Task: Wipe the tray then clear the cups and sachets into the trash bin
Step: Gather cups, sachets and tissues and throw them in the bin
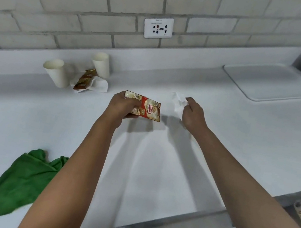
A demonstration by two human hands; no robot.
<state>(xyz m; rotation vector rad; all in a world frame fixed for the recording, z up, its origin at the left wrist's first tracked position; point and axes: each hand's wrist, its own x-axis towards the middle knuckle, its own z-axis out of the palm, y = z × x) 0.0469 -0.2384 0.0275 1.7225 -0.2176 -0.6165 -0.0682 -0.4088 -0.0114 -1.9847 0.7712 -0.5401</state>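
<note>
I see the left hand over the middle of the white counter, fingers curled round a bunch of red-and-cream creamer sachets, which stick out to its right, above the surface. The right hand is just to the right, apart from the sachets, its fingertips pinching a crumpled white paper; I cannot tell whether the paper's lower edge touches the counter. At the back left, near the brick wall, two white paper cups stand tilted, one on each side of a white napkin with a brown sachet lying on it. The white tray sits flat at the far right of the counter, well apart from both hands. A green cloth lies crumpled at the near left edge. A wall socket is above the counter.
</note>
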